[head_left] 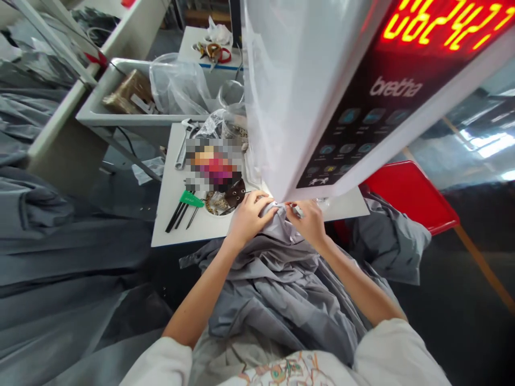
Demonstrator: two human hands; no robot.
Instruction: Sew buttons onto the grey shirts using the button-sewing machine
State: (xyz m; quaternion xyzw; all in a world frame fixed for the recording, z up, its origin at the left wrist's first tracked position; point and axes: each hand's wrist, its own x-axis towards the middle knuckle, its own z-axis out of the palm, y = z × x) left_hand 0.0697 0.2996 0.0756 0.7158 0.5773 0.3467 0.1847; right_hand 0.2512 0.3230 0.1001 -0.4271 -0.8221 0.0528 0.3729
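A grey garment or cloth lies bunched over my lap, and its upper end reaches under the head of a white machine marked "bretha". On the cloth's left side, my left hand grips the fabric between thumb and bent fingers. Across a small gap, my right hand pinches the cloth's edge close to the machine's lower tip. The machine head hides the spot where the cloth meets the work point. Both hands rest at the front edge of a white tabletop.
Left on the tabletop lie an adjustable wrench, hex keys in a green holder and a round dish of small metal parts. A red stool stands right, with grey cloth beside it. More grey fabric hangs left.
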